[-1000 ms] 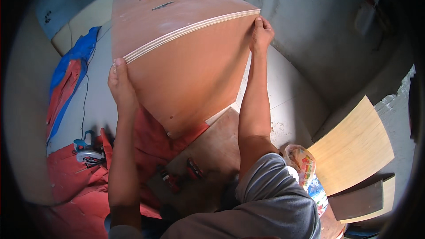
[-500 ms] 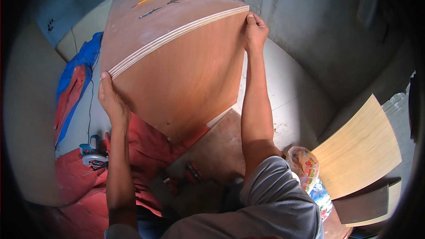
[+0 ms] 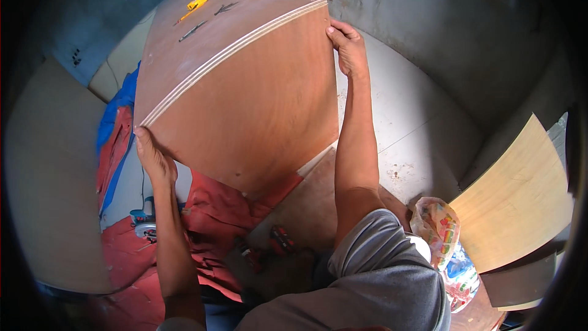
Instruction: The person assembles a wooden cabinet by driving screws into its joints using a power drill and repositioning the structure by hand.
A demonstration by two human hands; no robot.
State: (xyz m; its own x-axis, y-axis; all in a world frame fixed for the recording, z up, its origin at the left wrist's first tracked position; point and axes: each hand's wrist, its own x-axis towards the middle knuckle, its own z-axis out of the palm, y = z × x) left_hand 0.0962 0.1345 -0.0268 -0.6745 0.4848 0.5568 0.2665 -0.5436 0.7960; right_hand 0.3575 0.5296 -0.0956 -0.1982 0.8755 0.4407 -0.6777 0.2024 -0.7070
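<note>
Both hands on the panel (image 3: 245,104), a large reddish-brown plywood sheet, held up on edge right in front of the body. Left hand (image 3: 153,159) clamped on the panel's near-left corner, fingers wrapped behind, palm flat to the face. Right hand (image 3: 348,46) gripping the right edge high up, arm stretched long and far. Top edge running from near left to far right, showing its pale ply layers. Left hand nearer to the body, lower; right hand farther, higher. Bottom corner of the panel hanging above the red cloth (image 3: 208,202), touching or not impossible to tell.

Behind the held sheet, a second board (image 3: 202,18) of the same colour, lying flat, a yellow tool (image 3: 196,3) and a couple of dark thin bits on it. Down below left, a circular saw (image 3: 144,224) on the floor beside the cloth. A red and black drill (image 3: 278,242) near the feet. Blue tarp (image 3: 119,107) on the left. Pale curved-looking sheet (image 3: 520,196) leaning on the right, a printed plastic bag (image 3: 444,239) beside it. Grey concrete walls all round, tight room.
</note>
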